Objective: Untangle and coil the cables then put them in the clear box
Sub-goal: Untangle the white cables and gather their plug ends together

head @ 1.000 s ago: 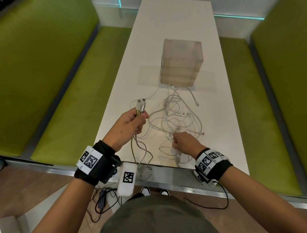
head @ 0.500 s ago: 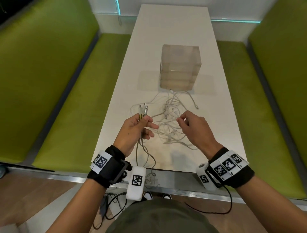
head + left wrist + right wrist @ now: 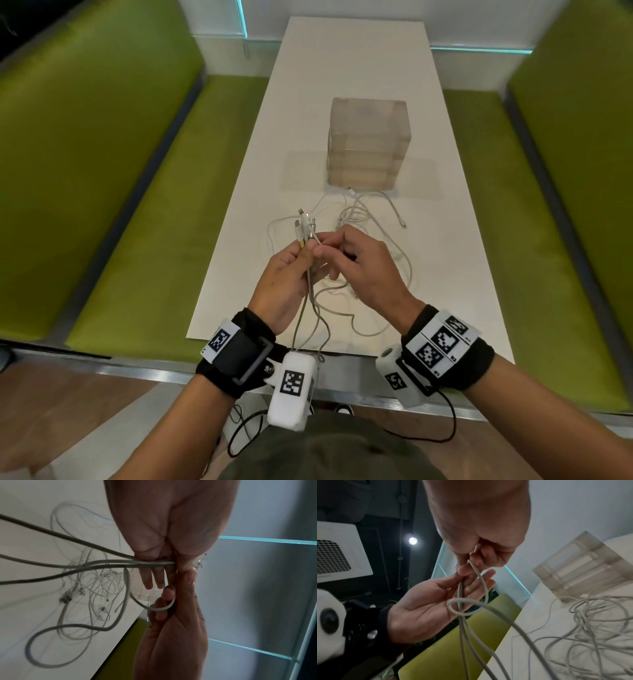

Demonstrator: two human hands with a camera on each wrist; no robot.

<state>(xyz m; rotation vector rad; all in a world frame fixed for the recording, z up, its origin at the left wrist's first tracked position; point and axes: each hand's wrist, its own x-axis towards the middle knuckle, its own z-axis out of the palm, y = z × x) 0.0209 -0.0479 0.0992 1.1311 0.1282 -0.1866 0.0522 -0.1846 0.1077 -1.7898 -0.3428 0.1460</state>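
Observation:
Above the table's near end, my left hand (image 3: pixel 297 256) pinches a bundle of white cable ends (image 3: pixel 303 228) with the connectors pointing up. The cords (image 3: pixel 310 308) hang down from it past the table edge. My right hand (image 3: pixel 329 247) is right beside it and pinches one white cable (image 3: pixel 476 572) next to the bundle. In the right wrist view this cable makes a loop (image 3: pixel 465 607) across the left palm (image 3: pixel 426 609). The remaining white cables lie in a tangle (image 3: pixel 363 216) on the table. Just behind the tangle stands the clear box (image 3: pixel 368 144).
The white table (image 3: pixel 342 68) is long and narrow, with bare surface behind the box. Green benches run along both sides: the left bench (image 3: pixel 130 222) and the right bench (image 3: pixel 507 240). A loose cable end (image 3: pixel 403 224) lies to the right of the tangle.
My right hand lifted off the tangle on the table, moved left to the left hand and took hold of a cable there. The left hand kept its bundle throughout.

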